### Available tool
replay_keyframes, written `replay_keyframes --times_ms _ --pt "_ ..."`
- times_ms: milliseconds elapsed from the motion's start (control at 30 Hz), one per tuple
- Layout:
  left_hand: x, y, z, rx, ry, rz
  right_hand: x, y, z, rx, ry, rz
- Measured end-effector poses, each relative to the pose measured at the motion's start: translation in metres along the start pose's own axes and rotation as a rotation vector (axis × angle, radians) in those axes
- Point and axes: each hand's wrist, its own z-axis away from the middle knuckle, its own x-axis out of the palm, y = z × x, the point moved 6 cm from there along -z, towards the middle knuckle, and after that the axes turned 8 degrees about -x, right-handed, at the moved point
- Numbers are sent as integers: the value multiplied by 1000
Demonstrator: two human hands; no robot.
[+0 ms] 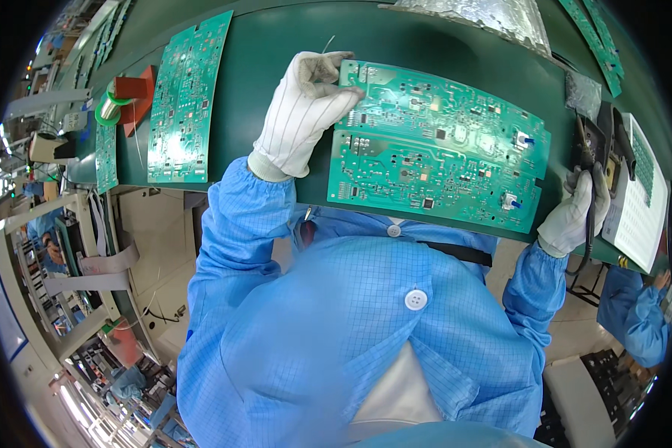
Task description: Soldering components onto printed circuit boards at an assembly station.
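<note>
A green circuit board (440, 160) made of two joined panels lies in front of me, with a small blue-tipped part at the right end of each panel. My left hand (306, 108), in a white striped glove, pinches the board's upper left corner between thumb and fingers. Beyond the board's right end, my gloved right hand (577, 209) is closed round the handle of a black corded tool (588, 142) that looks like a soldering iron. Its tip is hidden at a dark stand (612, 153), and the cord hangs down past my fingers.
On the left stand another long circuit board (189, 104), a red holder (138, 101) and a green-rimmed solder spool (110, 108). Silvery bubble wrap (478, 19) lies at the back. More boards (596, 45) are far right, above a white printed sheet (641, 201). A co-worker's blue sleeve (635, 313) shows lower right.
</note>
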Motion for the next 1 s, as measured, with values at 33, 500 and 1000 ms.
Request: replay_keyframes --times_ms 33,500,1000 --pt "1 6 1 82 7 -76 0 2 1 44 8 -50" --pt "1 -15 -1 -235 81 530 -83 -8 -53 -48 269 149" --pt "-4 1 9 -164 51 627 -92 117 -121 90 -67 211"
